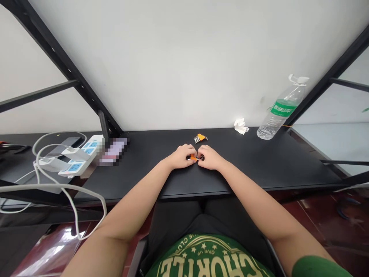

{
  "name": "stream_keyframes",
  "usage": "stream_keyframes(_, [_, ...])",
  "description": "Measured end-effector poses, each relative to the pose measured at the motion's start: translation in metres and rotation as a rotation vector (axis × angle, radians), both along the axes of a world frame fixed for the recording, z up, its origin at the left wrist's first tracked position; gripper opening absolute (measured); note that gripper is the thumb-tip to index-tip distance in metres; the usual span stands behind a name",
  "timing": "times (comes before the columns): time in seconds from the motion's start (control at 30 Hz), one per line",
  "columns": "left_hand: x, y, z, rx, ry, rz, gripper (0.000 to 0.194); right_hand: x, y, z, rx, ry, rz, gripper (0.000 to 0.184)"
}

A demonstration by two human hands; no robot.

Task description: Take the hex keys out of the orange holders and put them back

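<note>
My left hand [185, 156] and my right hand [209, 157] meet over the middle of the black desk [245, 169]. Both have their fingers closed around a small orange and black piece [193, 157] with thin metal rods. The left fingers grip its orange end, while the right fingertips pinch its dark right end. Much of this piece is hidden by the fingers, so its exact kind is unclear. Just beyond the hands lies an orange holder [201, 137] with several metal prongs, resembling a hex key set; neither hand touches it.
A tilted water bottle [277, 111] leans at the right rear, and a crumpled tissue [241, 126] lies left of it. To the left are a blurred-out phone [114, 151], a white power strip [83, 156] and loose white cables [72, 187]. Black frame posts [66, 69] flank the desk.
</note>
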State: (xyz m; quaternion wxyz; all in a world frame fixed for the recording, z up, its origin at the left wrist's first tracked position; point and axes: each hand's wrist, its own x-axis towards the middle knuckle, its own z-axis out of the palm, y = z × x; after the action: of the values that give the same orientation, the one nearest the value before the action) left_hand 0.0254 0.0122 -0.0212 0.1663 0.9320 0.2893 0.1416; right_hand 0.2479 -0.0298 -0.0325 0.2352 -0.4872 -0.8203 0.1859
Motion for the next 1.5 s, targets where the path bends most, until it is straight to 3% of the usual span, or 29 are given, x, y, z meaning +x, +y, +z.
stream_keyframes(0.37, [-0.01,-0.001,-0.005,-0.062,-0.132,0.017,0.017,0.048,0.001,-0.001,0.032,-0.03,-0.073,0.018])
stream_keyframes(0.53, [-0.013,-0.005,-0.006,-0.114,-0.171,0.105,0.036,0.056,0.0,0.004,0.012,0.042,-0.129,0.012])
stream_keyframes(0.7, [-0.014,-0.004,-0.004,-0.038,-0.08,0.21,0.044,0.047,0.005,0.014,0.05,0.137,-0.262,0.009])
stream_keyframes(0.9, [-0.014,0.001,-0.006,0.004,-0.096,0.159,0.034,0.007,0.019,0.022,0.011,-0.05,0.004,0.014])
stream_keyframes(1.03, [-0.015,0.001,-0.007,0.015,-0.105,0.148,0.028,-0.012,0.03,0.019,0.022,-0.239,0.031,0.011])
stream_keyframes(1.3, [-0.014,0.001,-0.002,0.058,-0.059,0.095,0.017,-0.018,0.039,0.012,0.135,-0.346,0.115,0.021])
stream_keyframes(1.5, [-0.011,0.001,-0.003,0.099,-0.019,0.116,0.018,-0.001,0.039,0.017,0.108,-0.368,-0.037,0.02])
